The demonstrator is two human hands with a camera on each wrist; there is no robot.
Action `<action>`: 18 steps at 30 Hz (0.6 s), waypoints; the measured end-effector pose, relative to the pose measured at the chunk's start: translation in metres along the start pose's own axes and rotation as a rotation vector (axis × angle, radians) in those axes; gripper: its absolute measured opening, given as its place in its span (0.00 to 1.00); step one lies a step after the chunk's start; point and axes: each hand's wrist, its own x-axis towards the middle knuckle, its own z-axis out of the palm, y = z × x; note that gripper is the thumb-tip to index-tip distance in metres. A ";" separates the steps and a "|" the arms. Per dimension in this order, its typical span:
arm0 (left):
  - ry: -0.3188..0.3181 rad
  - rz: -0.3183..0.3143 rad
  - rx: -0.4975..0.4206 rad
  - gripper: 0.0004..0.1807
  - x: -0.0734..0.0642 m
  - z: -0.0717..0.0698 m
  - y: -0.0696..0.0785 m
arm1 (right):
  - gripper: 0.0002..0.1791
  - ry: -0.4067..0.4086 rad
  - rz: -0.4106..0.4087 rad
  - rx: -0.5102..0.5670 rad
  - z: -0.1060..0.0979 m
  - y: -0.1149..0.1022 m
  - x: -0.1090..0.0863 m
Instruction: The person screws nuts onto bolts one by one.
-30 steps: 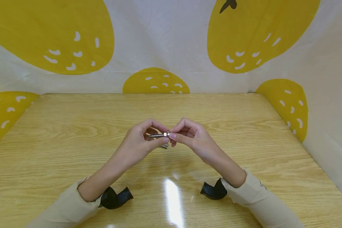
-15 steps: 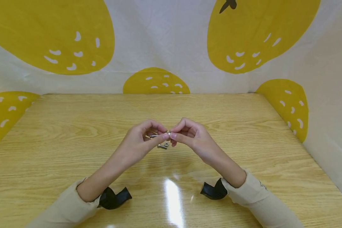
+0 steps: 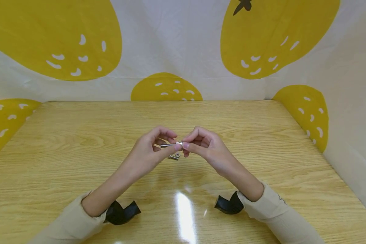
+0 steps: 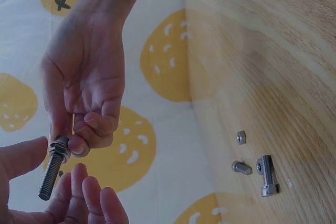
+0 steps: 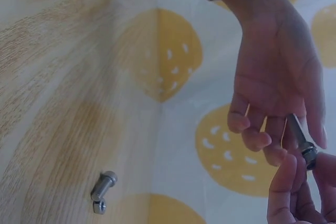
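A metal bolt (image 3: 167, 145) lies roughly level in the air between the two hands, with a nut (image 4: 59, 150) on its thread close to the head. The right hand (image 3: 208, 144) pinches the bolt's head between thumb and fingertips. Around the shank is the left hand (image 3: 149, 147), its thumb at the nut and its fingers spread off it. Both wrist views show a gap between the left fingers and the nut. Below the hands, a longer bolt (image 4: 268, 176), a short bolt (image 4: 242, 168) and a loose nut (image 4: 241, 138) rest on the table.
Another nut (image 4: 259, 166) lies against the longer bolt. The wooden table (image 3: 79, 135) reaches back to a white cloth (image 3: 170, 40) with yellow fruit prints, which also hangs along the sides. Black wrist mounts (image 3: 122, 212) stick out near the cuffs.
The left fingers closed over the nut half a second ago, and have since lifted off it, showing it again. The right hand keeps its pinch on the bolt's head in place.
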 end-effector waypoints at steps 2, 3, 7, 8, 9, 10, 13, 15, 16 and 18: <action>-0.003 0.000 0.028 0.16 0.000 0.000 -0.001 | 0.05 -0.001 -0.002 -0.001 0.000 0.000 0.000; -0.005 0.001 0.036 0.15 0.001 0.000 -0.001 | 0.05 -0.002 -0.003 0.001 0.000 0.000 0.000; -0.012 0.022 0.036 0.13 0.001 0.000 -0.002 | 0.04 -0.002 -0.009 0.008 0.001 0.000 0.001; -0.012 0.026 0.027 0.12 0.001 0.000 -0.002 | 0.04 -0.002 -0.009 0.010 0.001 0.000 0.001; -0.012 0.030 0.016 0.12 0.001 0.000 -0.002 | 0.04 -0.002 -0.009 0.011 0.001 0.000 0.001; -0.012 0.031 0.002 0.12 0.001 0.000 -0.002 | 0.04 -0.002 -0.009 0.011 0.001 0.000 0.001; -0.007 0.025 -0.036 0.13 0.000 0.000 -0.001 | 0.05 -0.001 -0.008 0.007 0.001 0.000 0.001; -0.001 0.017 -0.049 0.13 -0.001 0.000 0.000 | 0.05 0.000 -0.009 0.002 0.002 0.000 0.001; 0.002 0.013 -0.054 0.14 -0.001 0.000 0.000 | 0.05 0.001 -0.010 0.002 0.002 0.000 0.001; 0.010 0.006 -0.052 0.16 -0.001 0.000 0.000 | 0.05 -0.001 -0.010 0.003 0.002 0.001 0.001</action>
